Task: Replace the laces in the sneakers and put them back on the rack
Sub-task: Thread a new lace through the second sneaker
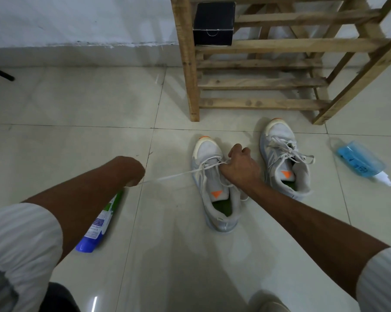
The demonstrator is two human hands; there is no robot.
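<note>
Judging by what my grips hold, I'm partway through the first shoe: lacing unfinished, nothing racked yet. Left grip is clenched on a white lace stretched taut; right grip is curled round the crossings on the near sneaker. Second sneaker sits beside it on the floor, loosely laced, before the wooden rack.

Rack cut off above; spray can half hidden.
</note>
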